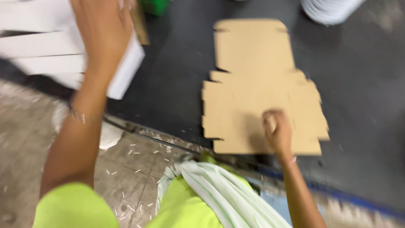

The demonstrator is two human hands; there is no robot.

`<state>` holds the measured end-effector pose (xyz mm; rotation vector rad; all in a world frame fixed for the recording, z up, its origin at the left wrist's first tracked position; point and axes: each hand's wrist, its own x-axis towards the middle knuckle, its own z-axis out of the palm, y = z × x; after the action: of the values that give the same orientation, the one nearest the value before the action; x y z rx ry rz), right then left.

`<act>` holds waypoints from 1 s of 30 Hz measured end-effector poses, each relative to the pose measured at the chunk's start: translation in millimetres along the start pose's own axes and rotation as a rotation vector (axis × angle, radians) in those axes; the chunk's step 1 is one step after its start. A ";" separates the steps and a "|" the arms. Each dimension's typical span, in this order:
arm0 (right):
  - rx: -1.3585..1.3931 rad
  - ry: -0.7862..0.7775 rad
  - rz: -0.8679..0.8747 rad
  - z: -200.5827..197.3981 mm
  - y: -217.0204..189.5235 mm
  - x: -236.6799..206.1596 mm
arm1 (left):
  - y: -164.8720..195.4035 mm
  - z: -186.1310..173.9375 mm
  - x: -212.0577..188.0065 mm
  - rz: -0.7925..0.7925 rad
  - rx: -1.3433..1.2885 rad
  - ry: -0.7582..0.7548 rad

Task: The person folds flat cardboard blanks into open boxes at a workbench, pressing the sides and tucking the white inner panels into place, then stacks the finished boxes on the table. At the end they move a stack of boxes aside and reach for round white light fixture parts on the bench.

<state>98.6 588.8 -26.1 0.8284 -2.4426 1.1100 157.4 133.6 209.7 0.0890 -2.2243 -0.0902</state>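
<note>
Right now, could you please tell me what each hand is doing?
Left hand: open, against the stack of white flat sheets; grip unclear.
Right hand: closed fist pressing on the flat brown cardboard box blank.

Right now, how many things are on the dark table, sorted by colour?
Brown: 1, the flat die-cut cardboard blank, with the right hand resting on its near edge.
White: 2, the stack of white sheets under the left hand, and a ribbed white object at the far edge.
Green: 1, a blurred green object at the top edge.
Total: 4

Even bright light, soft shadows, and heavy motion blur throughout.
</note>
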 end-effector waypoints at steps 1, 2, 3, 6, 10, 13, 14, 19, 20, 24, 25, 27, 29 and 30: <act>-0.079 0.084 0.025 -9.1 21.4 -3.0 | 14.9 25.0 -31.7 0.041 -0.125 -0.052; -0.161 0.167 0.042 -20.0 43.9 -5.0 | 27.8 48.7 -65.1 0.059 -0.233 -0.106; -0.264 0.224 0.089 -31.7 65.5 -9.9 | 38.3 73.9 -98.1 0.081 -0.315 -0.142; -0.485 0.322 0.204 -64.7 124.0 -29.4 | 76.3 137.0 -197.1 -0.237 -0.597 -0.438; -0.396 0.217 0.389 -80.6 155.0 -45.5 | 105.6 169.0 -262.4 -0.530 -0.746 -0.675; -0.413 0.144 0.607 -72.8 142.0 -63.5 | 102.6 193.0 -269.1 -0.459 -0.651 -0.590; -0.497 0.115 0.604 -69.7 128.6 -68.3 | 96.5 201.6 -265.5 -0.390 -0.587 -0.518; -0.608 0.170 0.258 -31.7 62.2 -50.6 | 67.6 242.2 -247.6 -0.478 -0.612 -0.538; -0.405 0.096 0.234 -13.9 50.3 -39.3 | 64.9 245.8 -245.8 -0.474 -0.598 -0.528; -0.160 -0.161 0.236 57.1 11.5 5.2 | 63.7 242.3 -244.1 -0.483 -0.597 -0.497; -0.182 -0.168 0.153 67.2 5.5 13.9 | 64.7 238.6 -244.4 -0.466 -0.598 -0.473; -0.310 -0.154 0.014 74.7 -11.5 13.8 | 67.5 230.1 -245.1 -0.491 -0.620 -0.462; -0.337 -0.185 -0.044 74.3 -38.3 -9.8 | 69.2 218.2 -248.2 -0.565 -0.659 -0.499; -0.308 -0.220 -0.034 69.2 -56.4 -32.5 | 70.0 211.8 -250.3 -0.549 -0.673 -0.477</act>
<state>155.2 518.2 -54.9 0.9277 -2.6739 0.6331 139.4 234.4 -109.6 0.3289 -2.4463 -1.2557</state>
